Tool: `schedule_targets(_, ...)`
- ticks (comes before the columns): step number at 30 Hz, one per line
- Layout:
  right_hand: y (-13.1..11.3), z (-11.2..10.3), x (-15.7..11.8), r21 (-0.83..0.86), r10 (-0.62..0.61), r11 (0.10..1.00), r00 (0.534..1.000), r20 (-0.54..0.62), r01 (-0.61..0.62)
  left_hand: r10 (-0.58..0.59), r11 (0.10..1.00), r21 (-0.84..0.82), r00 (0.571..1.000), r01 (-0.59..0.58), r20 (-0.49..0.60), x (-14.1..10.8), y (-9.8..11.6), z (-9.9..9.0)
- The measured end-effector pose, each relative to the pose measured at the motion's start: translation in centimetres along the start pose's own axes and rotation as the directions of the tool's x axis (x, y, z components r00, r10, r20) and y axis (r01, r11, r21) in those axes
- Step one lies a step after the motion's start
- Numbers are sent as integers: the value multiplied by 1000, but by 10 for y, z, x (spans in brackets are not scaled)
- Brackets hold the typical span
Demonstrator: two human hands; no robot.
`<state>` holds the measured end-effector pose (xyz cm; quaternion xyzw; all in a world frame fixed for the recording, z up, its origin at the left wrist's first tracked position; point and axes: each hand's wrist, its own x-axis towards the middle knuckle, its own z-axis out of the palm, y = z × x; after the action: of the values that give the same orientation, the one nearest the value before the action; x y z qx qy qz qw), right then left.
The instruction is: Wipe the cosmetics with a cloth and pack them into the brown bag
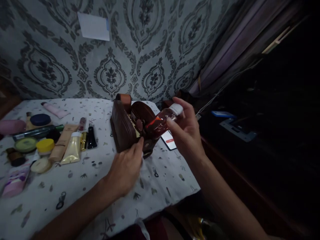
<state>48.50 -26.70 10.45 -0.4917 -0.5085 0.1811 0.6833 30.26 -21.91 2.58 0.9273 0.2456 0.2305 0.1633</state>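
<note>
A brown bag (122, 128) stands open on the white patterned cloth, with small items partly visible inside. My right hand (186, 128) is closed around the white-capped end of a clear bottle (160, 123) with red contents. The bottle tilts down to the left, its lower end over the right side of the bag's opening. At the bag's near edge, my left hand (128, 166) has its fingers together, pressed on the rim. Behind the bottle lies a phone (170, 140) with a lit screen.
Several tubes, jars and bottles lie on the left, among them a gold tube (72, 150), a yellow-lidded jar (45, 146) and a pink tube (55, 110). A patterned wall rises behind. On the right, a dark surface holds a blue object (223, 114).
</note>
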Motion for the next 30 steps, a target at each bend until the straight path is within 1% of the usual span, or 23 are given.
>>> schedule_targets(3, 6, 3, 5, -148, -7, 989, 993, 118, 25, 63, 985, 154, 990, -81, 123, -7, 0, 3)
schedule_targets(6, 9, 0, 8, -300, -7, 950, 970, 245, 83, 124, 962, 215, 971, -168, 203, -8, -2, 2)
schedule_targets(8, 10, -6, 11, -408, -8, 900, 941, 339, 155, 137, 954, 230, 962, -192, 236, -7, -4, 1)
schedule_targets(11, 9, -12, 16, -537, 13, 802, 890, 455, 263, 145, 949, 237, 957, -207, 253, -6, -4, 0)
schedule_targets(15, 9, -10, 20, -659, 117, 664, 822, 557, 353, 148, 949, 234, 952, -213, 266, -5, -3, -4)
schedule_targets(17, 8, -5, 19, -720, 185, 572, 794, 579, 392, 148, 948, 237, 952, -214, 268, -4, -2, -5)
schedule_targets(20, 4, 3, 19, -785, 271, 433, 766, 582, 443, 142, 942, 259, 952, -214, 270, -4, -1, -6)
schedule_targets(22, 3, 7, 20, -804, 313, 370, 753, 579, 465, 137, 939, 272, 953, -213, 271, -4, -1, -5)
schedule_targets(24, 2, 9, 22, -818, 331, 333, 755, 567, 468, 137, 939, 271, 953, -213, 272, -4, -1, -5)
schedule_targets(27, 4, 10, 25, -832, 338, 309, 765, 548, 460, 146, 942, 253, 948, -220, 283, -3, -2, -6)
schedule_targets(30, 4, 13, 26, -842, 366, 254, 759, 539, 476, 150, 944, 243, 946, -224, 287, -3, -2, -6)
